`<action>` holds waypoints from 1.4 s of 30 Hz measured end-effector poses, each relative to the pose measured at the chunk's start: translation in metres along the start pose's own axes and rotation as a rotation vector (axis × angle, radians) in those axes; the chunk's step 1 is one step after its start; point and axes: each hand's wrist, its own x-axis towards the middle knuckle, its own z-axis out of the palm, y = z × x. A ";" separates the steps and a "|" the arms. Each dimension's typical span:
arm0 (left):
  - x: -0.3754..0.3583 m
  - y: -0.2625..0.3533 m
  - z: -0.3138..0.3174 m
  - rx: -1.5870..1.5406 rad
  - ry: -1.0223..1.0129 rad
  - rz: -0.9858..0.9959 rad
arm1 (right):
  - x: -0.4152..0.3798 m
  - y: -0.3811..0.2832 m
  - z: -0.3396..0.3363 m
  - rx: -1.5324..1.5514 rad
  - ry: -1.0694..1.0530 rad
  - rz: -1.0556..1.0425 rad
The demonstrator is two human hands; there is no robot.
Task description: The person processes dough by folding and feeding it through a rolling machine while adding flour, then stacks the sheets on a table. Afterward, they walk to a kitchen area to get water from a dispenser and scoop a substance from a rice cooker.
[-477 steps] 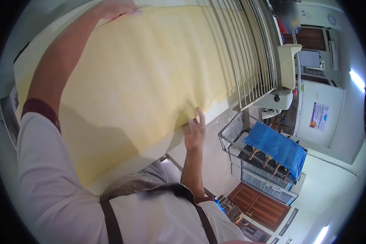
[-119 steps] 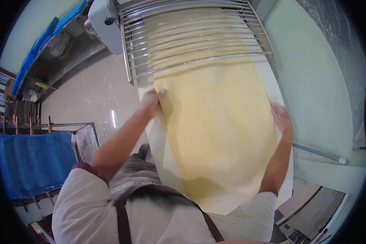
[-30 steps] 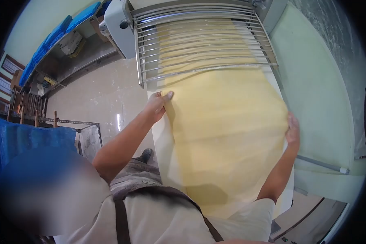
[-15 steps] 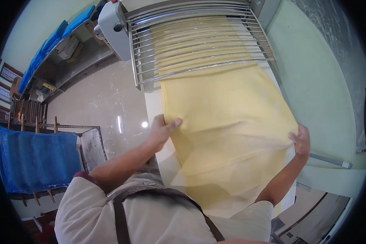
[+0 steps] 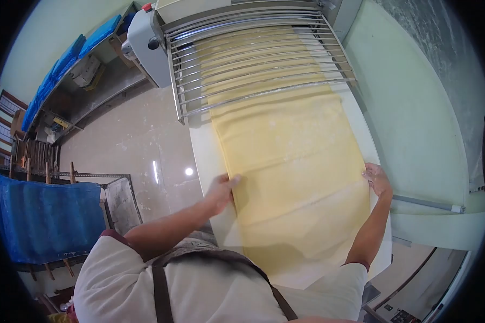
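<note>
A wide, pale yellow dough sheet [image 5: 296,156] lies on the white belt [image 5: 369,137] of a dough sheeter, its far part passing under a metal bar guard [image 5: 269,94]. At the sheet's left edge is my left hand [image 5: 220,194], closed with the thumb on top of the edge; its other fingers are mostly hidden. My right hand [image 5: 379,179] is at the opposite edge, fingertips pinched against the dough. Faint creases cross the sheet between my hands, and floury patches mark its surface.
The machine's grey side housing [image 5: 145,46] carries a red button [image 5: 147,7]. On the left are a shelf with blue covers [image 5: 54,75] and a rack draped in blue plastic [image 5: 51,215]. A pale green wall [image 5: 415,118] stands close on the right.
The dough sheet has been lowered and lies flatter and narrower on the belt. My right hand has moved inward to the left; my left hand has come slightly nearer my body.
</note>
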 end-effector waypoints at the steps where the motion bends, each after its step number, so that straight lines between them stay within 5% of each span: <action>1: -0.002 -0.013 0.005 0.075 0.003 0.010 | -0.006 -0.002 0.005 0.012 -0.047 -0.016; 7: -0.037 0.009 0.020 0.342 -0.135 0.241 | -0.080 -0.044 0.006 -0.159 -0.046 -0.308; 10: -0.050 0.031 0.027 0.318 -0.145 0.316 | -0.091 -0.042 -0.013 0.023 -0.053 -0.464; 12: -0.016 0.035 0.003 0.325 -0.181 0.351 | -0.041 0.011 -0.021 0.446 0.263 -0.502; 15: 0.027 0.064 -0.014 -0.228 -0.291 0.090 | 0.003 -0.002 0.003 0.150 0.139 -0.283; 19: 0.033 0.052 -0.047 0.019 -0.201 0.103 | -0.010 -0.012 0.020 0.288 -0.108 -0.090; 23: 0.010 0.051 -0.037 -0.147 -0.191 -0.019 | -0.008 0.003 0.027 -0.012 -0.165 -0.130; 30: -0.002 0.008 -0.004 0.411 -0.039 0.237 | -0.045 -0.020 0.043 -0.389 -0.081 -0.317; 33: -0.027 0.010 0.007 1.067 -0.075 0.346 | -0.088 -0.021 0.023 -0.296 -0.075 -0.231; 34: -0.035 0.000 0.010 1.006 -0.104 0.528 | -0.092 -0.006 0.008 -0.256 -0.079 -0.241; 37: -0.042 0.002 0.017 0.886 -0.123 0.567 | -0.087 0.039 -0.006 -0.075 0.040 -0.306; 39: -0.013 -0.003 -0.004 0.487 -0.022 0.200 | -0.059 0.043 0.015 0.092 0.186 -0.303; 41: -0.005 0.014 -0.008 -0.006 -0.018 0.142 | -0.046 0.016 0.038 0.239 0.117 -0.176; 42: -0.006 0.014 -0.012 0.018 -0.023 0.122 | -0.047 -0.002 0.040 0.317 0.022 -0.108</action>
